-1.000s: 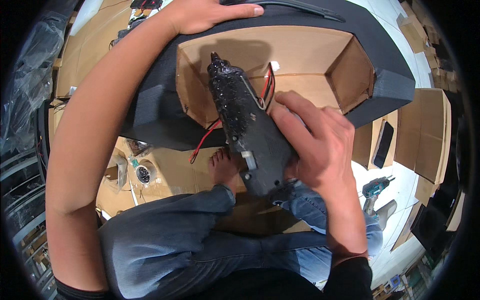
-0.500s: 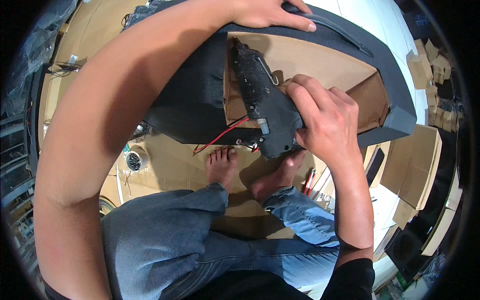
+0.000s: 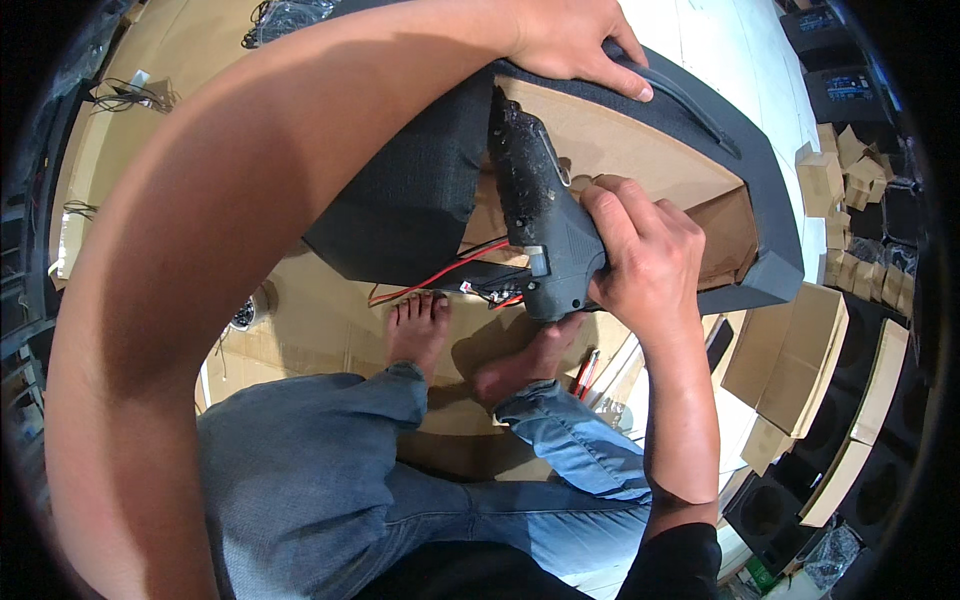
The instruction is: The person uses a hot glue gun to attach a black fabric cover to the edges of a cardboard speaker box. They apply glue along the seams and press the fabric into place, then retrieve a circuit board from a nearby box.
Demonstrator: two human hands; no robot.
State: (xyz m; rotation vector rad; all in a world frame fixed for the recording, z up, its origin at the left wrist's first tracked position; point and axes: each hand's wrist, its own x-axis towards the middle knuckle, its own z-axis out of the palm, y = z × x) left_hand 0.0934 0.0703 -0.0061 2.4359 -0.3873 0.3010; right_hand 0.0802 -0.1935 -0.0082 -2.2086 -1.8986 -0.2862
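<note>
Above the open mouth of a black cabinet (image 3: 395, 215), a person's right hand (image 3: 650, 245) gripped a black glue gun (image 3: 550, 220), fingers wrapped around its handle. The tool slanted across the left part of the cabinet's brown-lined opening, its nozzle aimed at the opening's far left corner; whether the tip touched the lining could not be told.

On the cabinet's far edge, the left hand (image 3: 575, 40) rested with its thumb extended beside a dark curved handle (image 3: 705, 115). Its fingers were partly hidden, and whether they closed around the handle could not be told.

At the cabinet's near rim, red and black wires (image 3: 440, 275) emerged from behind the glue gun, a red one looping out to the left.

On the near side of the cabinet, bare feet (image 3: 415, 335) stood below rolled blue jeans (image 3: 310, 470) on flattened cardboard (image 3: 310, 330), with slim red sticks (image 3: 587, 372) lying just beside the right foot. Left of the cabinet's near side, a cup (image 3: 255, 305) of dark bits showed partly behind the left forearm. To the cabinet's right and nearer the person stood an open carton (image 3: 785, 360).
</note>
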